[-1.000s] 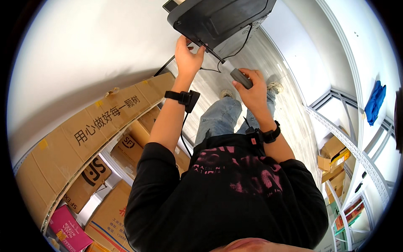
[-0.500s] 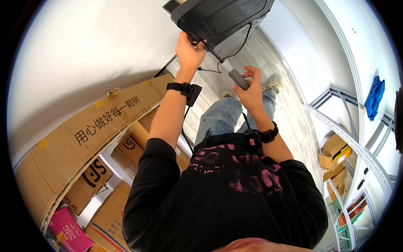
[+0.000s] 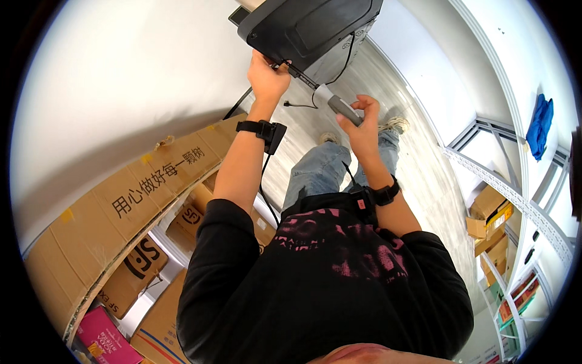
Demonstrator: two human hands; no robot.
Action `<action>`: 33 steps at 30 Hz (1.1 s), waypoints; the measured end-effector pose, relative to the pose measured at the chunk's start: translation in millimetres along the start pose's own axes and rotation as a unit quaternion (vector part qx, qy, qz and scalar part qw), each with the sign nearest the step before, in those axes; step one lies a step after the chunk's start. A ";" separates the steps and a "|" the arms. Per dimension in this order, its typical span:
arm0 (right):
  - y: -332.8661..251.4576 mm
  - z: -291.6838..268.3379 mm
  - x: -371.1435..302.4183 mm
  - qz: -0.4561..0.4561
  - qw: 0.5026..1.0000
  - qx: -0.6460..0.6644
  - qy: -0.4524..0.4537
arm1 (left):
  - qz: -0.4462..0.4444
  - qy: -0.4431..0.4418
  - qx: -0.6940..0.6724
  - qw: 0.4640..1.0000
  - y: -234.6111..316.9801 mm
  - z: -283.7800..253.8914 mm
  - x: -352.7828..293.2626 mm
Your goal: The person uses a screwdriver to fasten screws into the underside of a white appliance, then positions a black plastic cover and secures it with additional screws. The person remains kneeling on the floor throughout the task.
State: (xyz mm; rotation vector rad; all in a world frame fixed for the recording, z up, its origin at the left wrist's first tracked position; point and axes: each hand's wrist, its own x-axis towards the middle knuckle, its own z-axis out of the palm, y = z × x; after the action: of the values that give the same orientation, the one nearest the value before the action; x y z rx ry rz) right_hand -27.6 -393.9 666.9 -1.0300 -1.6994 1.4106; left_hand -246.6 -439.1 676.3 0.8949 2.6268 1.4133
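A large black plastic housing of a machine is at the top, its lower edge facing me. At that edge, my left hand is closed, thumb and fingers pinched by a thin black bar; some fingertips are hidden behind it. My right hand grips a grey handheld tool with a pale front end, shaped like an electric screwdriver. Its front end meets the lower end of the bar; I cannot tell whether the bar belongs to the tool. Two right fingers are raised off the handle.
A thin black cable hangs from the housing, and a small plug dangles near the floor. At left stands a long cardboard panel beside several boxes. Metal shelving with cartons stands right, below a hanging blue cloth.
The housing and my left hand sit slightly further left in view. The grey tool has tilted, and more of its pale front end shows. Both hands keep their holds.
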 end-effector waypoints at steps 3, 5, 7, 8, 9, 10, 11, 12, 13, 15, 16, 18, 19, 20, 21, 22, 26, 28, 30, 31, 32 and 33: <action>-17.3 -5.4 -3.9 0.042 0.998 0.052 0.001 | 0.007 -0.013 0.026 1.000 0.1 -2.5 1.7; -33.6 -10.5 0.5 0.153 0.985 0.071 -0.043 | 0.010 -0.011 0.029 0.999 1.3 -4.9 1.3; -33.7 -13.1 3.1 0.212 0.972 0.076 -0.073 | 0.020 -0.007 0.031 0.999 -0.7 -2.3 2.2; -25.3 -13.5 5.3 0.215 0.970 0.072 -0.084 | 0.024 -0.005 0.032 0.999 -1.5 -1.1 2.8; -21.7 -11.6 4.3 0.187 0.978 0.064 -0.073 | 0.026 -0.003 0.030 0.999 -2.1 -0.5 3.6; -19.3 -9.8 3.7 0.158 0.984 0.056 -0.061 | 0.028 -0.002 0.028 0.999 -2.5 0.0 4.4; -19.1 -5.3 -0.2 0.097 0.994 0.042 -0.025 | 0.030 -0.001 0.027 0.999 -2.6 0.3 5.0; -18.9 -2.7 -2.7 0.034 0.999 0.028 0.009 | 0.019 -0.008 0.029 0.999 -2.0 -0.4 5.1; -14.8 -3.1 -4.3 0.016 1.000 0.020 0.004 | 0.008 -0.016 0.031 0.999 -1.2 -1.2 4.9; -13.7 -4.4 -5.7 -0.020 1.000 0.004 -0.006 | -0.004 -0.016 0.024 1.000 2.1 -3.0 3.8; -19.0 -6.1 -4.3 0.059 0.997 0.030 -0.036 | -0.005 -0.009 0.015 1.000 4.9 -3.5 2.5; -33.6 -11.0 0.8 0.215 0.969 0.082 -0.095 | -0.001 -0.004 0.010 1.000 4.6 -3.7 2.7; -31.6 -10.0 -0.2 0.169 0.980 0.068 -0.085 | 0.003 -0.005 0.013 1.000 0.6 -3.0 4.0; -26.7 -8.1 -2.5 0.122 0.988 0.055 -0.076 | 0.007 -0.006 0.016 1.000 -1.6 -2.7 4.7; -23.4 -5.9 -3.9 0.075 0.994 0.041 -0.065 | 0.003 -0.009 0.020 1.000 -0.9 -2.6 4.8; -21.6 -3.8 -3.3 0.022 0.999 0.028 -0.034 | -0.002 -0.011 0.023 1.000 0.4 -2.3 4.4; -16.7 -7.0 -2.1 -0.047 0.999 -0.024 -0.013 | 0.009 -0.015 0.039 0.999 1.7 -4.4 4.1; -23.9 -12.6 1.3 0.076 0.994 0.039 -0.073 | 0.009 -0.015 0.041 0.999 0.0 -4.1 3.8; -34.2 -19.4 8.2 0.280 0.931 0.182 -0.148 | 0.003 -0.016 0.045 0.999 1.1 -4.1 4.2; -32.8 -20.2 9.3 0.271 0.931 0.186 -0.159 | -0.003 -0.019 0.048 0.999 3.2 -4.5 3.9; -30.5 -20.5 10.6 0.262 0.931 0.190 -0.171 | -0.010 -0.021 0.051 0.998 4.8 -4.5 4.1; -28.7 -20.8 11.2 0.255 0.929 0.194 -0.185 | -0.016 -0.018 0.039 0.999 4.0 -4.6 3.2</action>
State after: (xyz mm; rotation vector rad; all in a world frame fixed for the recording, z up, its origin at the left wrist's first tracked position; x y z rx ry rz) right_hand -18.3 -377.5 699.0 -1.0650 -1.3470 2.2921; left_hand -248.6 -439.4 682.8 0.8724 2.6734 1.2826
